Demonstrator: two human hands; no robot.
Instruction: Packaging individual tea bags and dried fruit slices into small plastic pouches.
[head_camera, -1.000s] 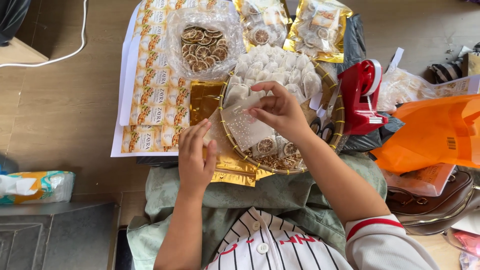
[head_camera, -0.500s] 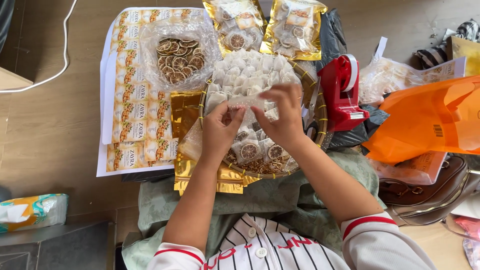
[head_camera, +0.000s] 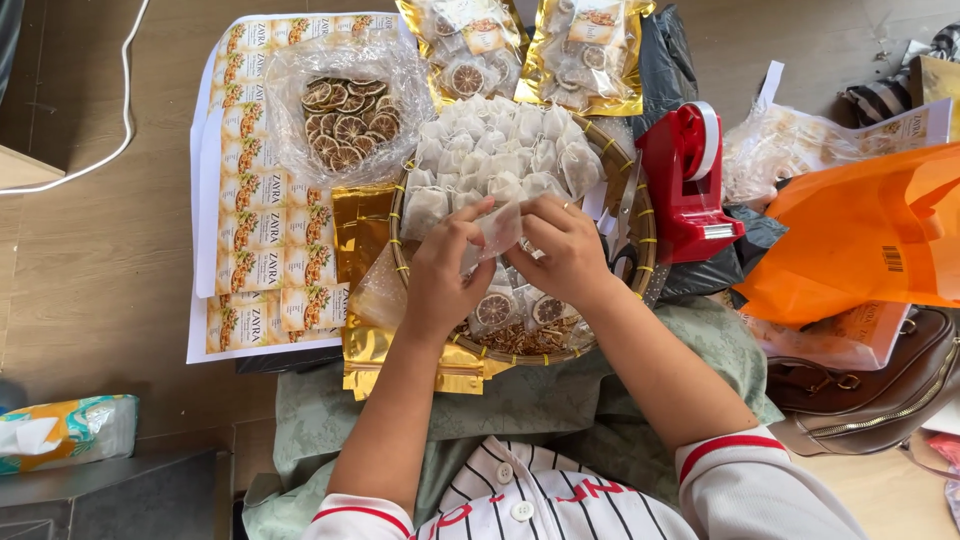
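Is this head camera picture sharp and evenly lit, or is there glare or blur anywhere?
In the head view, soft even daylight, no hard shadows. The gold foil pouches and the clear bag of dried citrus slices throw bright glare. Left hand and right hand, pinching a small white sachet, look sharp; the frame edges bend slightly from the wide lens.

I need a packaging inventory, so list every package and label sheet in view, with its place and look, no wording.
Label sheets: far left, white sheets with rows of orange-green stickers.
Clear bag: on the sheets, crumpled, full of dried citrus slices.
Gold pouches: top centre, two, shiny with clear fronts.
Small sachet: white, pinched between left hand and right hand over the basket.
Orange bag: right, plastic, with a barcode.
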